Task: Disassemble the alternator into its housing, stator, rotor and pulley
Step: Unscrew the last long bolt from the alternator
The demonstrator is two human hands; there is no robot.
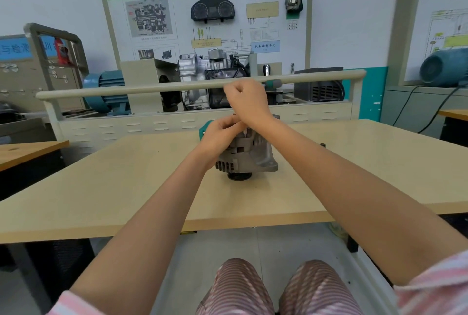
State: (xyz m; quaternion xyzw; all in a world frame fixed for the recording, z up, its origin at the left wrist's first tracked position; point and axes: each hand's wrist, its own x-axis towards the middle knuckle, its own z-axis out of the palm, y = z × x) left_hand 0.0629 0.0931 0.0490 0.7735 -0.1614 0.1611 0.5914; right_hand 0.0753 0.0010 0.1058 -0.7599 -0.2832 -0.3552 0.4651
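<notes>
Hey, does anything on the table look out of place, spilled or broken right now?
Nothing stands out. The alternator sits pulley-down on the table, both hands at its top: left hand pinching there, right hand fisted above. No spills or visible damage.

A grey, dull cast-metal alternator (247, 156) is sitting at the frame's centre on a smooth, matt, pale wood-look table (126, 188).

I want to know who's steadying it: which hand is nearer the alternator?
Left. The left hand rests on the alternator at its upper left side; the right hand is raised above it, fist curled.
</notes>
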